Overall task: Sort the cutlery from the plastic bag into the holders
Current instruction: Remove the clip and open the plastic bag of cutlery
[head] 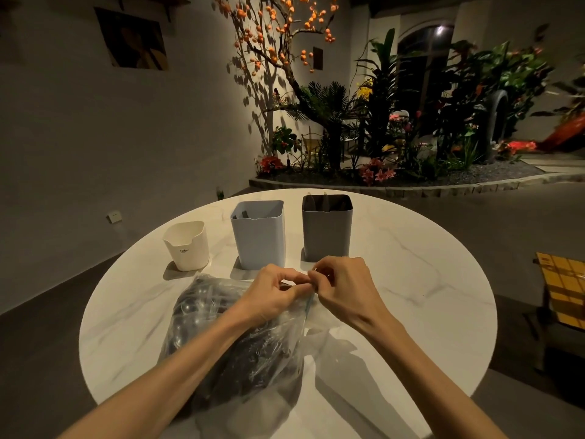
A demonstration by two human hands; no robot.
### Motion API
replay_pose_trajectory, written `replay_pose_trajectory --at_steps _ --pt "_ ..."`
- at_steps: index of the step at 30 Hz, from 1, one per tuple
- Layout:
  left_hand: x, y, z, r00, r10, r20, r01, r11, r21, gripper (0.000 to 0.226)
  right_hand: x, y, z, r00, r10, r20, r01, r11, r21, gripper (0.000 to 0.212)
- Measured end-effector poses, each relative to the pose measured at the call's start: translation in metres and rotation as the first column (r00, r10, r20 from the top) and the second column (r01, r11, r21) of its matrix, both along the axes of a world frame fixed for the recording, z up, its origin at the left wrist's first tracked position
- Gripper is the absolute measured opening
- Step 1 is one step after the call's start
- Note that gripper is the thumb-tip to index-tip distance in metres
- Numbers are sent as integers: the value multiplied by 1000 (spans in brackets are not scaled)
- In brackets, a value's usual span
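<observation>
Plastic bag [240,350] of dark cutlery lies at six o'clock on the round marble table [427,280], mouth toward the holders. Left hand [272,289] and right hand [342,283] both pinch its top edge, apparently a zip seal. The film should be thin, slack and slippery, the load light; hold the edge, not the body. White holder [186,245] at eleven o'clock, light-blue holder [258,236] and grey holder [327,229] at twelve. Dim room; lit indoor planting [395,128] beyond.

Both hands [308,285] pinch the plastic bag [240,353] before three holders [258,234].
</observation>
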State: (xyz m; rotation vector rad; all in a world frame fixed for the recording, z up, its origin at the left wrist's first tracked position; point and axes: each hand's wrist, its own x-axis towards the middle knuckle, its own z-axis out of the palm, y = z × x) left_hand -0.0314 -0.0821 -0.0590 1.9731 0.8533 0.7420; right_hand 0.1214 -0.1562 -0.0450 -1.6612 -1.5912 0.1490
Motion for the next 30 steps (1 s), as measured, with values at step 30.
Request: replay_pose_trajectory --at_steps 30 --pt "-1 -24 -6 980 182 83 -199 920 338 19 -30 -7 -11 932 -134 335 169 983 -77 23"
